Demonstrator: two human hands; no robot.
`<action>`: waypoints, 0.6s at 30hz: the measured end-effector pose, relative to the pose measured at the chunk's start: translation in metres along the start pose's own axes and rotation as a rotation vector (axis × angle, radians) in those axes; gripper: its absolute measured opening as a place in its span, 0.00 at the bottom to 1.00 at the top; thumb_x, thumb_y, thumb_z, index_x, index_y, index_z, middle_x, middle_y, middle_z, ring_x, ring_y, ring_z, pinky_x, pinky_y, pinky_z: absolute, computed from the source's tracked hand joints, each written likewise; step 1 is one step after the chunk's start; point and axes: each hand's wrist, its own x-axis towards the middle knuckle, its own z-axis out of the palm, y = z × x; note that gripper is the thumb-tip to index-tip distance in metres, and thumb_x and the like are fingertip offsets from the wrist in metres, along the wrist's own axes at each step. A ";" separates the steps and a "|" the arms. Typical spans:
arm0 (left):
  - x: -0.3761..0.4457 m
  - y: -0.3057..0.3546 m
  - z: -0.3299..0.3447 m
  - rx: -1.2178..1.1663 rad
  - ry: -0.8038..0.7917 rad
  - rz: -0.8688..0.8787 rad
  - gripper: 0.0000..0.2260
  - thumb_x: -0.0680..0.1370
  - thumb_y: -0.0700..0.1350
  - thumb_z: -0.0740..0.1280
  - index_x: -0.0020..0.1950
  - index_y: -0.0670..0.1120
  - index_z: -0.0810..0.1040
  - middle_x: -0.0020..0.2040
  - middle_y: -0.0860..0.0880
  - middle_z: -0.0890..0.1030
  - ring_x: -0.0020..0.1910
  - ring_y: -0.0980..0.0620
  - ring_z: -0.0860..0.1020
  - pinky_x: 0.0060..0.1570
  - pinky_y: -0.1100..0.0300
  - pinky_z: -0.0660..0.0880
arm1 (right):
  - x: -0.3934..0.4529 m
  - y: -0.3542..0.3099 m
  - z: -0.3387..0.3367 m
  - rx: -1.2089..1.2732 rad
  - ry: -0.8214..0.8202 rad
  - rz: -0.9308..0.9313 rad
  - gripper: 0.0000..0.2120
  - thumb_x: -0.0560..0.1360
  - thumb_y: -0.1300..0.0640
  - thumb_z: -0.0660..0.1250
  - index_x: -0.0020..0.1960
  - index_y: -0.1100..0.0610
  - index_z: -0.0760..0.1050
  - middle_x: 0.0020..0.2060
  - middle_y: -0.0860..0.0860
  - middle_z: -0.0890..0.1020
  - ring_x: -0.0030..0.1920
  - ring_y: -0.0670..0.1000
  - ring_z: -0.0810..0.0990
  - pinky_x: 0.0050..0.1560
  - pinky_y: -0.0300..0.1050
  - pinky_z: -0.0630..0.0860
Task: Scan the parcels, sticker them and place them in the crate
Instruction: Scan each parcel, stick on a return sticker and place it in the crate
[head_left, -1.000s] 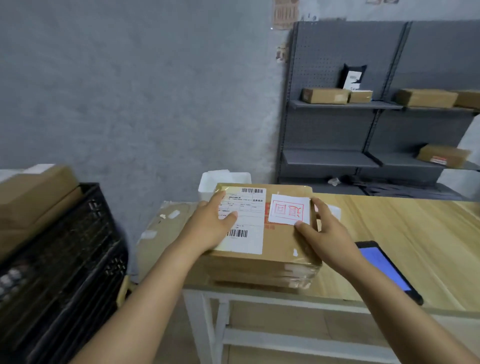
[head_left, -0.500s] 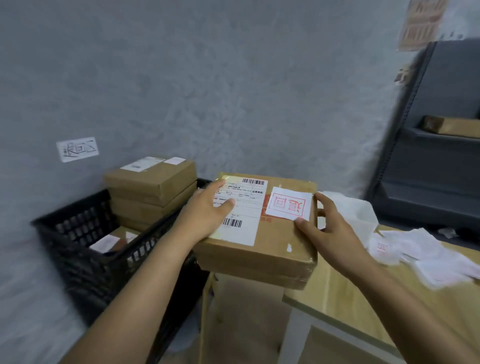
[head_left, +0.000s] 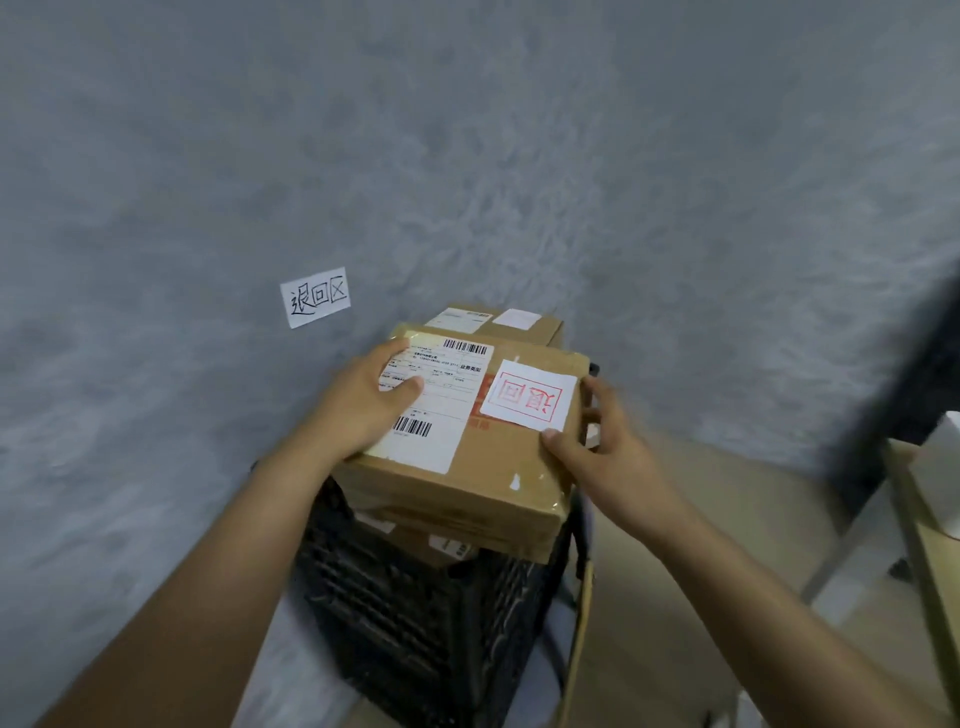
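Black plastic lattice crate (head_left: 415, 613) on floor against grey textured wall (head_left: 467, 156), already packed with brown cardboard boxes; one labelled box (head_left: 498, 322) sticks up at the crate's 12 o'clock. White paper wall sign with handwritten characters (head_left: 315, 297) at 10 o'clock from the crate. Light wooden table edge (head_left: 930, 545) at 3 o'clock.

Brown cardboard parcel (head_left: 493, 467) held over the crate top; whether it rests on the boxes below can't be told. It carries a white shipping label with barcodes (head_left: 441, 400) and a white square sticker with red stamp (head_left: 529, 393).

Left hand (head_left: 363, 400) flat on the label, fingers spread, thumb on top. Right hand (head_left: 597, 441) grips the parcel's right edge, thumb on the sticker corner, fingers curled narrow around the side.
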 end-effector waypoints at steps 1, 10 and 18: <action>0.009 -0.011 -0.005 0.008 -0.003 -0.004 0.24 0.78 0.51 0.65 0.74 0.57 0.65 0.73 0.49 0.68 0.65 0.49 0.72 0.53 0.65 0.63 | 0.007 -0.001 0.013 0.013 -0.009 -0.001 0.33 0.76 0.49 0.68 0.75 0.45 0.54 0.64 0.41 0.71 0.61 0.44 0.72 0.58 0.42 0.73; 0.060 -0.078 -0.005 0.023 -0.083 -0.071 0.22 0.79 0.53 0.65 0.73 0.55 0.68 0.72 0.50 0.70 0.66 0.49 0.71 0.53 0.63 0.63 | 0.050 0.013 0.082 0.015 0.008 0.089 0.35 0.73 0.37 0.64 0.75 0.40 0.53 0.68 0.46 0.70 0.67 0.51 0.71 0.65 0.59 0.72; 0.091 -0.101 0.020 0.020 -0.147 -0.084 0.19 0.79 0.51 0.65 0.70 0.56 0.70 0.68 0.49 0.74 0.47 0.56 0.75 0.41 0.62 0.69 | 0.064 0.046 0.110 0.019 -0.052 0.193 0.28 0.76 0.47 0.67 0.68 0.38 0.55 0.61 0.38 0.73 0.61 0.42 0.74 0.57 0.40 0.74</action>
